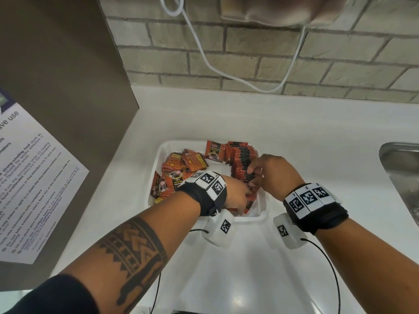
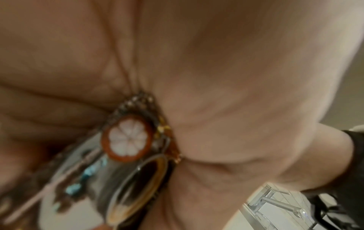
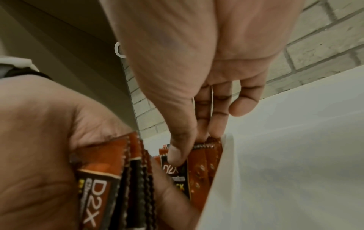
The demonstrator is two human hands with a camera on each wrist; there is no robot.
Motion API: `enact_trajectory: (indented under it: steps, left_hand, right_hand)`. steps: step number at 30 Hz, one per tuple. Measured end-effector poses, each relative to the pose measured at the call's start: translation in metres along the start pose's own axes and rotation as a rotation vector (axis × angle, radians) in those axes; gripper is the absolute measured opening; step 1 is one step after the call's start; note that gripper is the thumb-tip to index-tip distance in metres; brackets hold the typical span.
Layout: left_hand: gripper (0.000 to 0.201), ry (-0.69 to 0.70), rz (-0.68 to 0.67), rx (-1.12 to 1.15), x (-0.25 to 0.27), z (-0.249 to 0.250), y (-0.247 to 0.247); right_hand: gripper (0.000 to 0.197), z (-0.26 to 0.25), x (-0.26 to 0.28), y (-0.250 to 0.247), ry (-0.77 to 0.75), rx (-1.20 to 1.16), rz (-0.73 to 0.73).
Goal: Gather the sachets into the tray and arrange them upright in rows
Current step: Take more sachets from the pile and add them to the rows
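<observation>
The upright row of sachets (image 1: 242,164) stands on edge along the 3 o'clock wall of the white tray (image 1: 165,146), running from the tray's 1 o'clock corner down toward its 5 o'clock corner. The right hand (image 1: 272,172) is positioned over the near half of this row; the right wrist view shows its thumb and fingers (image 3: 204,118) pinching the top edge of a sachet (image 3: 177,172) standing just inside the tray wall. The left hand (image 1: 235,193) is at the tray's 6 o'clock end and grips a bundle of sachets (image 3: 104,183) on edge between palm and thumb, just beside the row. A loose pile of sachets (image 1: 179,168) lies flat and overlapping in the tray's 9 o'clock half, and a single sachet (image 1: 214,151) leans face-out at 12 o'clock. The tray rests on a white counter (image 1: 294,137). A steel sink (image 1: 403,164) lies at 3 o'clock of the tray, well apart. A brick wall (image 1: 249,57) with a white cable (image 1: 204,55) stands at 12 o'clock. A printed notice (image 1: 29,184) hangs on the panel at 9 o'clock.
</observation>
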State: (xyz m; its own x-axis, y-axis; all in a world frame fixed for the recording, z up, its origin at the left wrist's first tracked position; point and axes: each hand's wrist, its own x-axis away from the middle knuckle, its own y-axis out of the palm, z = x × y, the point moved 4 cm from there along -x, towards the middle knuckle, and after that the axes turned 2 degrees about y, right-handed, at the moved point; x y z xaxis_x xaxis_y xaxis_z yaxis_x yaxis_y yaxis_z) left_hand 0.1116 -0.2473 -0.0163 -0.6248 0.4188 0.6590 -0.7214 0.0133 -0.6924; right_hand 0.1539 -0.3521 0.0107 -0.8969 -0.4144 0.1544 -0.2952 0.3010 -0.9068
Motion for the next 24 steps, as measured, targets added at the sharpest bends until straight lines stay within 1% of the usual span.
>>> enact_trajectory:
  steps: [2, 4, 6, 10, 16, 21, 24]
  left_hand:
    - [0.053, 0.001, -0.004, -0.012, 0.0, 0.0, 0.001]
    - [0.056, 0.014, 0.002, -0.03, 0.002, 0.001, 0.002]
    - [0.055, 0.024, 0.012, -0.042, 0.002, 0.0, 0.003]
    - [0.059, 0.025, 0.02, -0.043, 0.001, 0.001, 0.004]
    - [0.059, 0.047, 0.031, -0.066, 0.0, 0.004, 0.004]
    - [0.053, 0.059, 0.029, -0.073, 0.001, 0.004, 0.006]
    - [0.053, 0.049, 0.015, -0.049, 0.001, 0.003, 0.007]
  right_hand:
    - [0.03, 0.0, 0.001, 0.002, -0.023, 0.014, -0.004]
    - [0.034, 0.0, 0.002, 0.002, -0.034, -0.011, 0.015]
    - [0.039, 0.0, 0.003, 0.001, -0.045, -0.025, 0.036]
    - [0.043, -0.001, 0.003, 0.004, -0.051, 0.025, 0.011]
    - [0.043, -0.001, 0.004, 0.004, -0.042, 0.054, -0.01]
    - [0.045, -0.001, 0.006, 0.002, -0.053, 0.0, 0.012]
    - [0.041, -0.002, 0.011, -0.001, -0.052, -0.012, 0.012]
